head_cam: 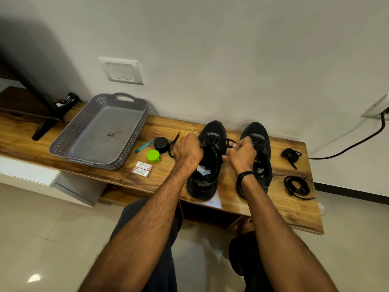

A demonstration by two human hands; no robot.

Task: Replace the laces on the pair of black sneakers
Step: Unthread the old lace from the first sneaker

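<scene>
Left hand (188, 151): fist closed round a black lace (171, 145).
Left sneaker (210, 165), on wooden bench (294, 207): lacing apparently under way.
Right hand (242, 153): pinches the lace's other run.
Right sneaker (262, 144): seemingly laced.
Lace bundles (296, 186): two, loose at far right; old or new unclear.

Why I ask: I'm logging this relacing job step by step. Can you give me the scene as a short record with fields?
sneaker in work: nearer the basket, upright on the bench
other sneaker: beside it, partly behind the right hand
left hand: grips the black lace, a loop hanging out past the fist
right hand: pinches a lace strand coming off the sneaker in work
spare laces: two coiled black bundles past the other sneaker
</scene>
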